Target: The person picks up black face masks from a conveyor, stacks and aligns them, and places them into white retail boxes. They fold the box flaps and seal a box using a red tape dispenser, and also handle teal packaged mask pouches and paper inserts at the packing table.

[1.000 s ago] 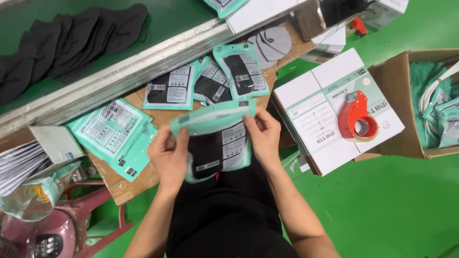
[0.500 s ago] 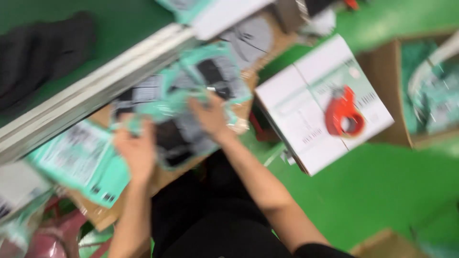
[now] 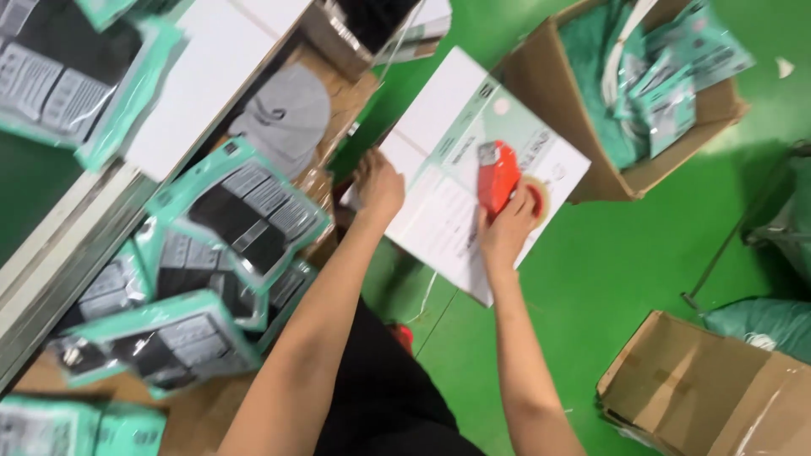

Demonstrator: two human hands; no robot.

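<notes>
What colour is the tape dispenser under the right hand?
Red-orange; the tape dispenser lies on the white box, the right hand gripping it, in the head view.

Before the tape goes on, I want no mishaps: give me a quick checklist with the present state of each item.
1. Right hand grips the red tape dispenser: ok.
2. Left hand steadies the white box at its near left edge: ok.
3. White box flaps shut and flat: ok.
4. Dispenser sits on the box top: ok.
5. Tape end free and ready: cannot tell, hidden by the dispenser body.
6. Nothing else on the box top besides the dispenser and the hands: ok.
</notes>
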